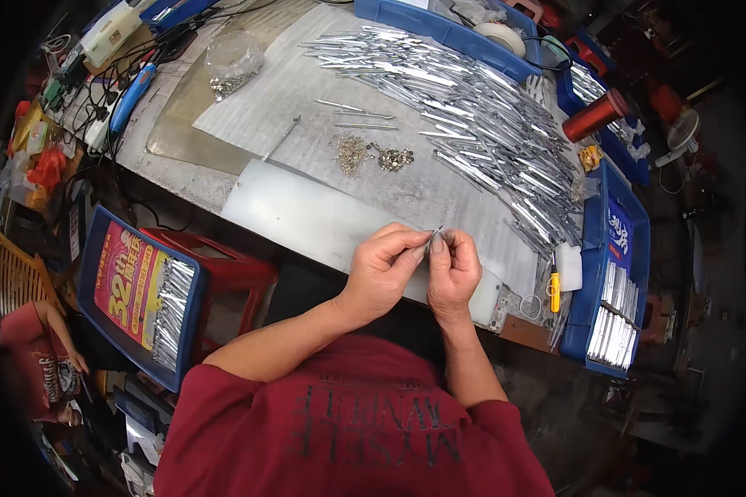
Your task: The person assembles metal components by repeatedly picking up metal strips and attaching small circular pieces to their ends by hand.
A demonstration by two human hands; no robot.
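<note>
My left hand (383, 269) and my right hand (454, 272) meet fingertip to fingertip above the table's near edge. Both pinch one small, slim grey metal piece (437, 235); most of it is hidden by the fingers. Beyond the hands lie a little heap of tiny brass-coloured parts (350, 155) and, touching it on the right, small round metal parts (395, 159). Just past these heaps are a few separate slim silver metal strips (365, 114). A large pile of similar strips (472, 108) spreads across the far right.
A pale white board (290, 211) lies along the near edge. At right are a yellow-handled tool (554, 290) and a blue bin (593, 290) with bundled strips. Another blue bin (108, 286) is near a red stool (240, 277) at left. A plastic bag (234, 62) stands far left.
</note>
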